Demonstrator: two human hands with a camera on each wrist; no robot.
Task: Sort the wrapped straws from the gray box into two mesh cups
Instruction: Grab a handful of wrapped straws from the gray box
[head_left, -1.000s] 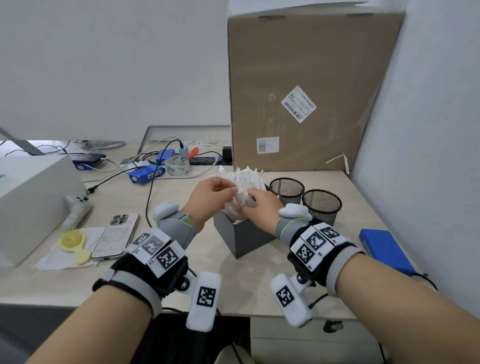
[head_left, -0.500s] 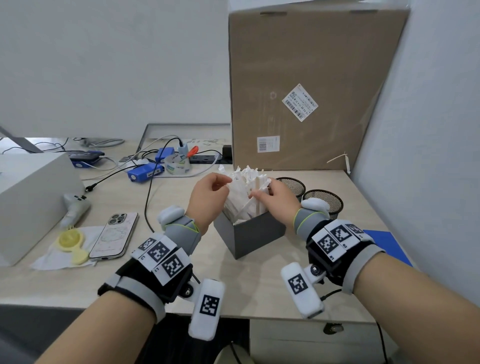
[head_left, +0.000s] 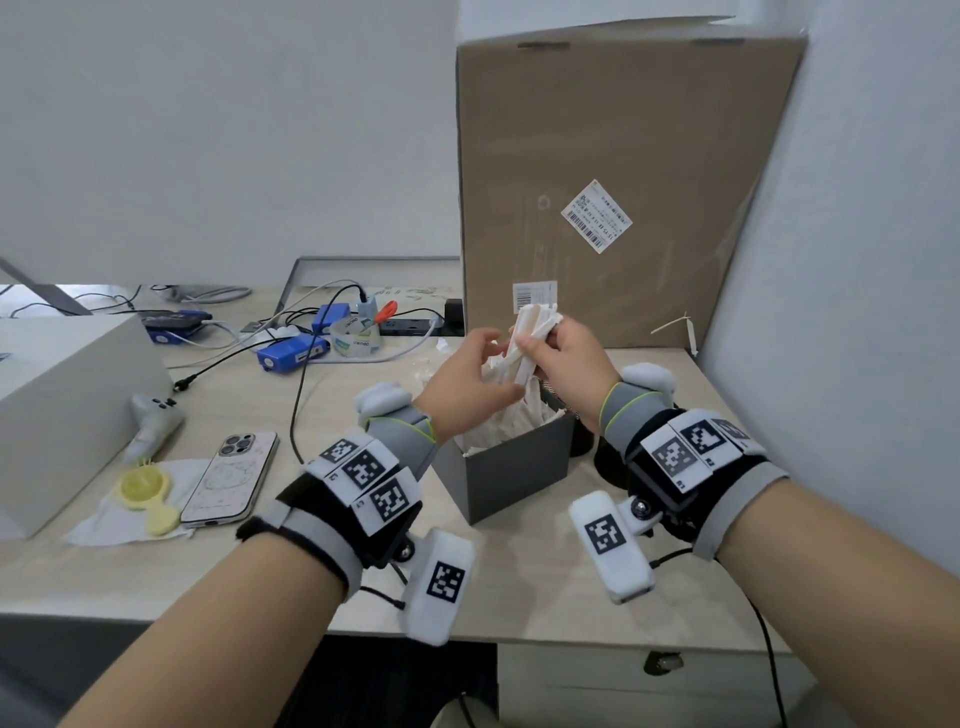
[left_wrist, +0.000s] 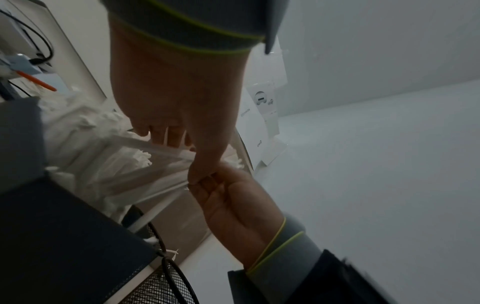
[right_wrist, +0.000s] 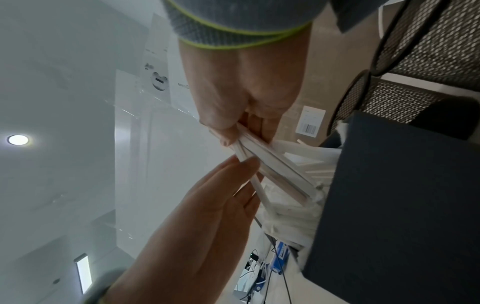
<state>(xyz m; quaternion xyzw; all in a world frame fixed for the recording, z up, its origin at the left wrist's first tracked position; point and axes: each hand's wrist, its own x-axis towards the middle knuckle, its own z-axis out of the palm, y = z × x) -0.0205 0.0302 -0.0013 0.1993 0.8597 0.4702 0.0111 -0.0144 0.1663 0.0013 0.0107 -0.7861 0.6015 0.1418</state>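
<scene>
The gray box (head_left: 519, 473) stands mid-table, packed with white wrapped straws (head_left: 506, 423). Above it my right hand (head_left: 543, 338) grips a small bundle of wrapped straws (head_left: 532, 332), tilted, its lower end near the box top. My left hand (head_left: 506, 364) meets the bundle from the left and pinches one straw at its lower part. The right wrist view shows the right hand (right_wrist: 241, 131), the left hand (right_wrist: 241, 166) and the bundle (right_wrist: 275, 164). Two black mesh cups (right_wrist: 428, 51) (right_wrist: 389, 98) stand just right of the box, mostly hidden behind my right wrist in the head view.
A tall cardboard box (head_left: 623, 182) stands right behind the gray box, and a wall (head_left: 857, 260) closes the right side. To the left lie a phone (head_left: 228, 478), a yellow object (head_left: 143, 491), a white box (head_left: 62, 395), cables and blue devices (head_left: 293, 353).
Both hands have risen from the box. The right hand has lifted a bundle of straws out of it, and the left hand has come up to the bundle.
</scene>
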